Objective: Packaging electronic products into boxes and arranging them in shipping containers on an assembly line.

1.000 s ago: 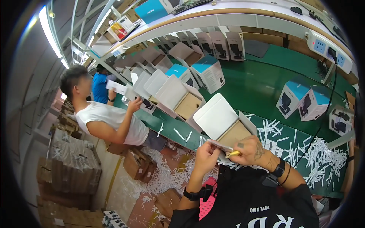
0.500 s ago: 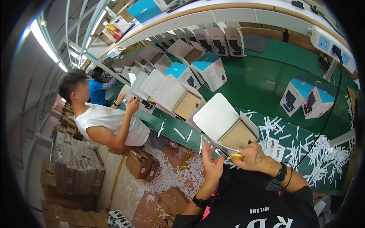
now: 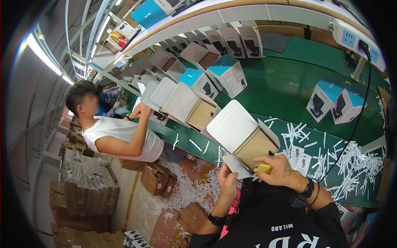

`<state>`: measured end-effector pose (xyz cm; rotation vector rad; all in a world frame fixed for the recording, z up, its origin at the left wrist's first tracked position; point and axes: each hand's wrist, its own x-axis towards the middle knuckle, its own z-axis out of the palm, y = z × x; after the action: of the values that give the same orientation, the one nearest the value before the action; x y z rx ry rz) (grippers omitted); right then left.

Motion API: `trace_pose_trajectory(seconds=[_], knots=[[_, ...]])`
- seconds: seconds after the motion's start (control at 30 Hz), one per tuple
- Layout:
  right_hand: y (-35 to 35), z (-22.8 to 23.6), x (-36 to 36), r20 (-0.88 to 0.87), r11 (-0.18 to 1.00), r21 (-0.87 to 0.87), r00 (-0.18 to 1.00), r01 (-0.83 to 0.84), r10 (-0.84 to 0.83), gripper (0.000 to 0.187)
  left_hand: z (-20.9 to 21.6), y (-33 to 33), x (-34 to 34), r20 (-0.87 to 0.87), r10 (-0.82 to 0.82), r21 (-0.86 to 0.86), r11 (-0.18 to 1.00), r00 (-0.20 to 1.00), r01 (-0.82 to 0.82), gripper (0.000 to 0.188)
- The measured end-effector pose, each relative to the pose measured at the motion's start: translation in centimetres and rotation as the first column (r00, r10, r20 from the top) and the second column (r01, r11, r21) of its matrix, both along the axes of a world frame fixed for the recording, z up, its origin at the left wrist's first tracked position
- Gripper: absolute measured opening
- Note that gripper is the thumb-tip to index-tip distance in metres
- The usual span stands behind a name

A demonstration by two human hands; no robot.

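An open white cardboard box [image 3: 235, 124] stands at the table's near edge, its large lid raised and a brown cardboard insert [image 3: 257, 148] inside. My left hand [image 3: 227, 182] is closed on the box's left side flap [image 3: 236, 166], which sticks outward. In the fist of my right hand [image 3: 278, 170] is a small yellow tool [image 3: 263, 168], over the near edge of the box; its exact kind is hidden by the fingers. Printed leaflets [image 3: 298, 160] lie just right of the box.
White paper strips [image 3: 351, 169] pile up at the right. Two closed boxes [image 3: 324, 101] stand beyond them, near a hanging black cable [image 3: 364, 103]. More open boxes [image 3: 188, 105] line the table's left. A co-worker in a white top [image 3: 124, 136] stands there. A shelf [image 3: 240, 17] runs overhead.
My left hand has gone from spread fingers to a grip on the side flap, which now stands outward. My right hand has shifted slightly, still with the yellow tool. The co-worker's hands have moved together.
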<state>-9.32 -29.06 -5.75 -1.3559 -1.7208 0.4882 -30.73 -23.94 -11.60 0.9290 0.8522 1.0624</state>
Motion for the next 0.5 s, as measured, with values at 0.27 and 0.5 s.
trace_pose_trajectory(seconds=[0.27,0.5], knots=[[-0.1,-6.1,6.0,-0.410,0.880,-0.103,0.786,0.464,-0.463,0.028,-4.7,5.0,-2.2,-0.013,-0.116,0.353,0.929,0.993,0.113,0.075],[2.3,-8.8,5.2,-0.289,0.820,-0.475,0.823,0.320,-0.489,0.043,-1.0,2.6,6.8,-0.884,0.442,0.422,0.611,0.154,0.670,0.094]])
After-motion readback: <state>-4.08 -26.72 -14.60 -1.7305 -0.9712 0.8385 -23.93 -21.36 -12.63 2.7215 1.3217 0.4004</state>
